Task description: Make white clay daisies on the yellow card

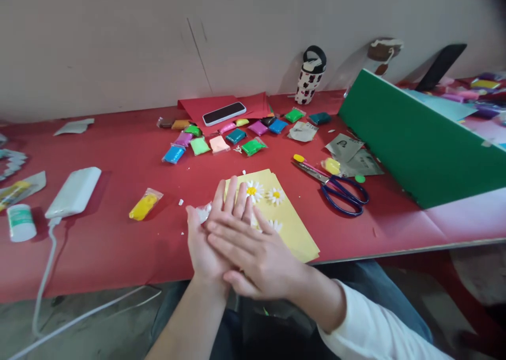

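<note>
My left hand is turned palm up over the front edge of the table, its fingers stretched out. Across that palm lies my right hand, flat and palm down with straight fingers. Whether anything sits between the palms is hidden. Just beyond my hands is a yellow sheet of paper bearing white daisies with yellow centres, among them one daisy near its top and another daisy to the right. A clear packet with white clay shows partly behind my left hand.
Yellow clay in a packet lies left. Several colored clay packets and a phone are farther back. Scissors lie right, before a green board. A white power bank with a cable is far left. A tumbler stands behind.
</note>
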Demonstrator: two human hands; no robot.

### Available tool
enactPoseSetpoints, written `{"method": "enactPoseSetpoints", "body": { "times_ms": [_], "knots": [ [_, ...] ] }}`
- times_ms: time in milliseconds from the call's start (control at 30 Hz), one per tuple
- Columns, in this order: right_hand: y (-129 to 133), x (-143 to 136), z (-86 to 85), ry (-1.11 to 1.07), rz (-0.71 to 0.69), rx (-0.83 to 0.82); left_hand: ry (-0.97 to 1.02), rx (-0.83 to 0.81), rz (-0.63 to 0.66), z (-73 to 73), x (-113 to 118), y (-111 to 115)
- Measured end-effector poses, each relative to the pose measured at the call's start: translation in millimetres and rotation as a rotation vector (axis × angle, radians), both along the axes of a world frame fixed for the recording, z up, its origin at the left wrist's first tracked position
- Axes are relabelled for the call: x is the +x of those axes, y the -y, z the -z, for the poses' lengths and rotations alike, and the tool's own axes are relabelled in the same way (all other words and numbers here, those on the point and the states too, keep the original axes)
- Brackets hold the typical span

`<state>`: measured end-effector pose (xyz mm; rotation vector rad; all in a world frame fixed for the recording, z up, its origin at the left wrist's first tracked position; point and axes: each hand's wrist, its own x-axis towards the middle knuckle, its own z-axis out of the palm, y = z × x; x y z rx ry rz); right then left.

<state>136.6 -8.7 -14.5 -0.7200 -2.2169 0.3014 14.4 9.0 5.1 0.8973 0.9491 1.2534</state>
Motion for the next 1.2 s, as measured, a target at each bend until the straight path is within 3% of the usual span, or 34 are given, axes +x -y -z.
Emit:
{"method": "enactPoseSetpoints", "body": {
  "times_ms": [100, 233, 367, 533, 667, 767, 900, 1033, 1133, 1200],
  "knots": [
    [0.3, 6.5, 0.4, -0.054, 0.105, 0.051, 0.008, 0.029, -0.008, 0.3, -2.3, 1.1],
    [3.2, 6.2, 2.2, -0.028, -0.072, 0.125, 0.120, 0.031, -0.044, 0.2, -7.4, 2.6],
    [4.3, 5.0, 2.6, 0.016, 0.123, 0.129, 0.132, 0.038, -0.011, 0.3, -11.4, 4.7],
    [4.7, 2.8, 1.2, 0.017, -0.043, 0.179, 0.175, 0.031, -0.022, 1.8, -11.2, 5.1],
    [2.5, 1.4, 4.6, 0.024, 0.163, 0.218, 0.306, -0.054, -0.008, 0.9, -9.1, 5.5],
    [2.5, 0.0, 10.3, 0.049, 0.122, 0.323, 0.483, -0.105, -0.023, -2.2, -7.4, 6.0],
    [5.9, -3.7, 16.3, 0.098, 0.310, 0.285, 0.673, -0.154, 0.007, -2.7, -5.9, 5.3],
    [8.3, -3.3, 15.6, 0.141, 0.215, 0.319, 0.709, -0.121, -0.001, -1.5, -6.1, 3.4],
    [8.1, -0.2, 13.2, 0.099, 0.316, 0.331, 0.711, -0.119, -0.013, -2.8, -6.5, 1.8],
    [8.0, 0.7, 11.8, 0.016, 0.273, 0.356, 0.716, -0.116, -0.020, -3.4, -6.0, 1.3]
  ]
}}
